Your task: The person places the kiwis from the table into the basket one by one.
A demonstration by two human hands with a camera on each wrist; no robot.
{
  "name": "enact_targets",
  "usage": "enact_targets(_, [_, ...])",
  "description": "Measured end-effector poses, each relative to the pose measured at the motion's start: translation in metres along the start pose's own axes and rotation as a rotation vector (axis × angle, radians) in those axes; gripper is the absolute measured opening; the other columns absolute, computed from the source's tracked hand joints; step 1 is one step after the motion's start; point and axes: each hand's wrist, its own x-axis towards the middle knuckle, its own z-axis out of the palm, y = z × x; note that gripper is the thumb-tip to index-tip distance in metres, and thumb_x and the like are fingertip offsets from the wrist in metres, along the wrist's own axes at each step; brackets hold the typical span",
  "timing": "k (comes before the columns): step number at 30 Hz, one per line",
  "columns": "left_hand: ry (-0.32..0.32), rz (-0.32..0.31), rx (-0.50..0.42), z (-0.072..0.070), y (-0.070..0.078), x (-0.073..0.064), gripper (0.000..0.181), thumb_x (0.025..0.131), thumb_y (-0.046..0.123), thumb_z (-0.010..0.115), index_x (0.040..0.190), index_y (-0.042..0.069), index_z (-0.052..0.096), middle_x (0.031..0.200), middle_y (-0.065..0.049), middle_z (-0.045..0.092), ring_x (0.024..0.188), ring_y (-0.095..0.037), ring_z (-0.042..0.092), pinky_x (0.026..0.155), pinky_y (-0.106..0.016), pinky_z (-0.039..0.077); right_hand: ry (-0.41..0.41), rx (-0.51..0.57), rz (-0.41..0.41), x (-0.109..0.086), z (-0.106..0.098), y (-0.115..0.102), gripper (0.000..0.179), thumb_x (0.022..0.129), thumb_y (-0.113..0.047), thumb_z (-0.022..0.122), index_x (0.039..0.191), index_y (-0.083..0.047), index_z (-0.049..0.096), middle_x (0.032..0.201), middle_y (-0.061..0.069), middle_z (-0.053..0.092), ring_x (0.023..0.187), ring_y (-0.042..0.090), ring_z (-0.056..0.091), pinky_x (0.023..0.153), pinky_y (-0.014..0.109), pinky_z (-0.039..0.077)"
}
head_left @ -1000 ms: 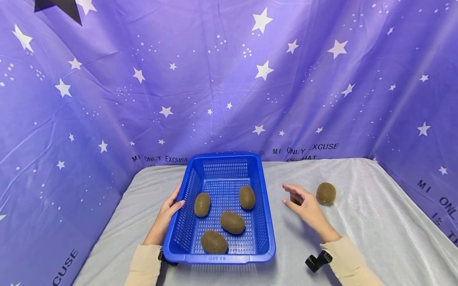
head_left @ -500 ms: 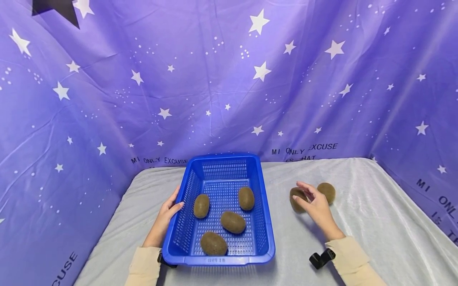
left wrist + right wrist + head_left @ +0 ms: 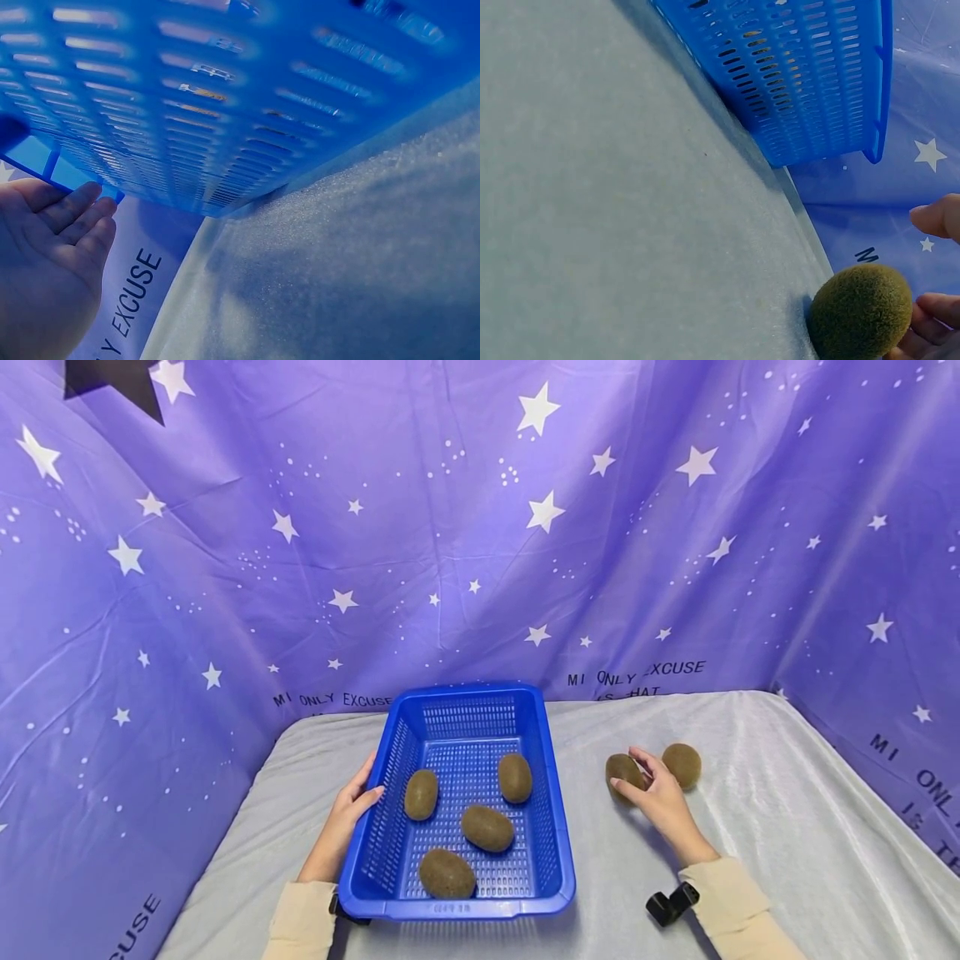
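Observation:
A blue plastic basket [image 3: 457, 906] with slotted walls holds several brown fuzzy kiwis, one of them a kiwi [image 3: 487, 828] near its middle. My left hand [image 3: 347, 814] holds the basket's left rim, thumb at the top edge. In the left wrist view its fingers [image 3: 82, 214] reach the rim from outside. To the right of the basket, my right hand [image 3: 663, 797] is around a kiwi [image 3: 621, 774] on the cloth. The right wrist view shows fingertips [image 3: 930, 307] against this kiwi and the thumb [image 3: 934, 217] apart from it.
Another kiwi [image 3: 682, 767] lies just behind my right hand. Grey cloth [image 3: 772, 835] covers the table. A purple star-printed curtain [image 3: 450, 527] hangs behind and at both sides. Black wrist cameras are strapped near the cuffs.
My right hand has moved right, from left of the nearer kiwi to its right side, uncovering it. That kiwi appears to stay in place. My left hand keeps its hold on the basket.

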Motion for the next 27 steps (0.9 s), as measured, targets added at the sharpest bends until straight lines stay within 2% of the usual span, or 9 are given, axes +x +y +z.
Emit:
enact_targets(4, [-0.005, 0.007, 0.002, 0.0, -0.001, 0.0, 0.064, 0.098, 0.011, 0.045, 0.153, 0.012, 0.011, 0.153, -0.019, 0.02, 0.117, -0.011, 0.05, 0.088, -0.03, 0.049, -0.025, 0.035, 0.041, 0.0, 0.001, 0.003, 0.071, 0.083, -0.003, 0.067, 0.14, 0.014, 0.028, 0.144, 0.032, 0.03, 0.132, 0.042, 0.031, 0.107, 0.048, 0.027])
enact_targets(9, [-0.008, -0.006, -0.009, 0.0, -0.001, 0.0, 0.062, 0.098, 0.012, 0.045, 0.153, 0.018, 0.015, 0.153, -0.016, 0.021, 0.118, -0.014, 0.05, 0.088, -0.032, 0.049, -0.019, 0.064, 0.061, 0.002, 0.004, 0.008, 0.075, 0.081, -0.001, 0.068, 0.14, 0.014, 0.025, 0.145, 0.031, 0.026, 0.134, 0.041, 0.027, 0.109, 0.049, 0.023])
enact_targets(16, [-0.013, 0.007, 0.01, -0.001, -0.001, 0.0, 0.063, 0.098, 0.012, 0.044, 0.153, 0.016, 0.014, 0.153, -0.018, 0.02, 0.118, -0.015, 0.05, 0.088, -0.032, 0.049, 0.015, -0.007, 0.101, 0.0, 0.009, 0.011, 0.074, 0.08, -0.006, 0.068, 0.14, 0.012, 0.028, 0.14, 0.03, 0.031, 0.127, 0.042, 0.034, 0.104, 0.048, 0.029])
enact_targets(21, [-0.021, 0.009, 0.003, -0.001, 0.0, -0.001, 0.062, 0.098, 0.012, 0.044, 0.153, 0.018, 0.013, 0.153, -0.019, 0.02, 0.118, -0.018, 0.05, 0.087, -0.033, 0.05, 0.033, 0.021, 0.152, -0.001, 0.011, 0.012, 0.074, 0.082, -0.008, 0.068, 0.142, 0.009, 0.027, 0.139, 0.028, 0.034, 0.125, 0.039, 0.036, 0.101, 0.047, 0.031])
enact_targets(27, [-0.018, -0.007, -0.012, 0.0, 0.0, -0.001, 0.062, 0.098, 0.013, 0.045, 0.153, 0.02, 0.015, 0.153, -0.016, 0.022, 0.12, -0.02, 0.048, 0.088, -0.035, 0.049, 0.02, 0.04, 0.189, 0.0, 0.011, 0.015, 0.076, 0.084, -0.01, 0.068, 0.143, 0.009, 0.024, 0.142, 0.028, 0.032, 0.126, 0.037, 0.036, 0.101, 0.046, 0.031])
